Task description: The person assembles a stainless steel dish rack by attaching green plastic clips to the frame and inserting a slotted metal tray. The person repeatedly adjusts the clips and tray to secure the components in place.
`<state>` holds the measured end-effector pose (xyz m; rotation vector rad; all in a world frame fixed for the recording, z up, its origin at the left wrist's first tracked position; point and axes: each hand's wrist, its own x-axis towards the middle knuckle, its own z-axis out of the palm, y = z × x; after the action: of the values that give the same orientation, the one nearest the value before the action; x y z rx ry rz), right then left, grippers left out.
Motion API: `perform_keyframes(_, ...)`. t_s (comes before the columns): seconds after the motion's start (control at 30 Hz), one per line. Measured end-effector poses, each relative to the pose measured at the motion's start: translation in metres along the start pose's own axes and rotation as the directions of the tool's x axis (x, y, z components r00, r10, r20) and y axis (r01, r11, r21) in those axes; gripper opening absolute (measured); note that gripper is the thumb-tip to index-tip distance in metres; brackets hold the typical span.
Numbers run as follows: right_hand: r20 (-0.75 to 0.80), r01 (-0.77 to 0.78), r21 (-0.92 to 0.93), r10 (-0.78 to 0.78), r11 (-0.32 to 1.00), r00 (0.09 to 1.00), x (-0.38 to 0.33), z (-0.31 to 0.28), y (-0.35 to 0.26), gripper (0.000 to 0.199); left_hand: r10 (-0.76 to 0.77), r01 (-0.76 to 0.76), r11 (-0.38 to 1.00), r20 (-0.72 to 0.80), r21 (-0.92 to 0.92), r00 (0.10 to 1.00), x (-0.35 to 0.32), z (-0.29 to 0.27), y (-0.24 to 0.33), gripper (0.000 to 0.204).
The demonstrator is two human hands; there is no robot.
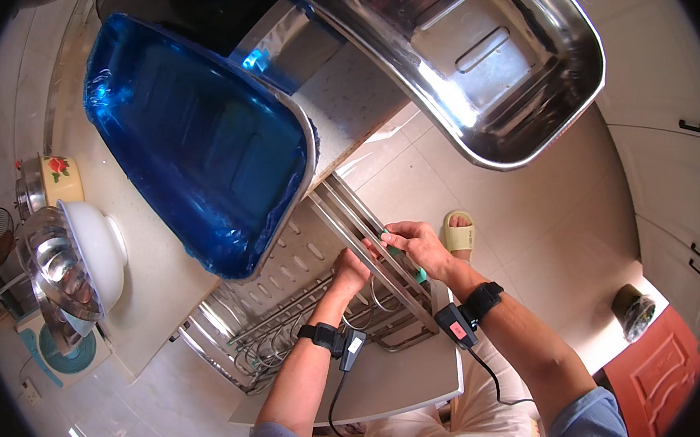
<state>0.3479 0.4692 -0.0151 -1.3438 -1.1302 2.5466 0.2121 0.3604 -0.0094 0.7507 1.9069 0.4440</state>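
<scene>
pale stone counter (154,272) carries a blue-filmed steel tray (194,142), a white bowl (101,251) and a stack of steel bowls (62,272), close together. grey table (386,380) bears a metal dish rack (318,299), lying across its top. beige tiled floor (525,217): one yellow slipper (459,230), a dark bin (633,311).

We could not tell what the green item (403,261) was: the right hand (416,245) covered most of it. The left hand (351,270) had its fingertips hidden behind the steel rack's rail (369,241). At twelve o'clock, the steel tray (497,57) ran off the frame. At three o'clock, the dark round object on the floor (633,311) stayed too small to identify.
</scene>
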Motion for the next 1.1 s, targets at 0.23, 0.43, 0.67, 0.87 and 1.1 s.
perform_keyframes(0.23,0.033,-0.021,-0.029,0.022,0.999,0.999,0.006,0.0,-0.001,0.027,-0.033,0.034,0.974,0.01,-0.224,0.999,0.007,0.006,-0.01,0.024)
perform_keyframes(0.43,0.024,-0.018,-0.055,0.019,0.998,1.0,0.009,0.003,-0.003,0.028,-0.063,0.074,0.972,0.058,-0.222,0.996,0.015,0.01,-0.029,0.024)
perform_keyframes(0.67,-0.025,-0.007,-0.139,0.004,0.99,1.0,0.01,0.007,-0.003,0.028,-0.011,0.025,0.955,0.049,-0.296,0.999,0.012,0.008,-0.022,0.027)
perform_keyframes(0.87,-0.083,-0.039,-0.156,0.026,0.987,0.996,0.01,0.012,-0.006,0.026,-0.041,0.051,0.976,0.053,-0.211,0.998,0.006,-0.003,0.005,0.028)
perform_keyframes(1.1,-0.115,-0.054,-0.13,0.039,0.99,0.993,0.008,0.017,-0.01,0.027,-0.033,0.043,0.978,0.054,-0.206,0.998,0.01,-0.001,-0.005,0.034)
